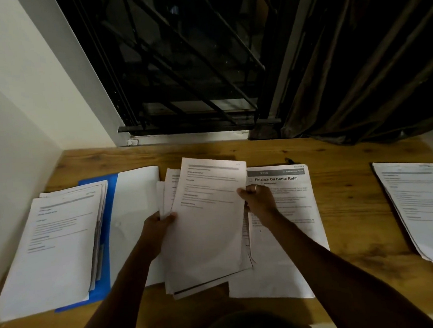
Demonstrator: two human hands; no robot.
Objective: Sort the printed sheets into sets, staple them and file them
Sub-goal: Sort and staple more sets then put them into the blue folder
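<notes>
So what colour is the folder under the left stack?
Bright blue folder, open beneath the left stack; only the head view shows it.

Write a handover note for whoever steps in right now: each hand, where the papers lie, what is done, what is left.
Left hand grips the stack by its left edge; right hand pinches the top sheet at its right edge.
Left pile lies on the blue folder. The Refill sheet lies right of the stack. Right pile lies at the table's right end.
Done: apparently some sorting into piles.
Left: sort the stack, staple, file. No stapler in view.
</notes>
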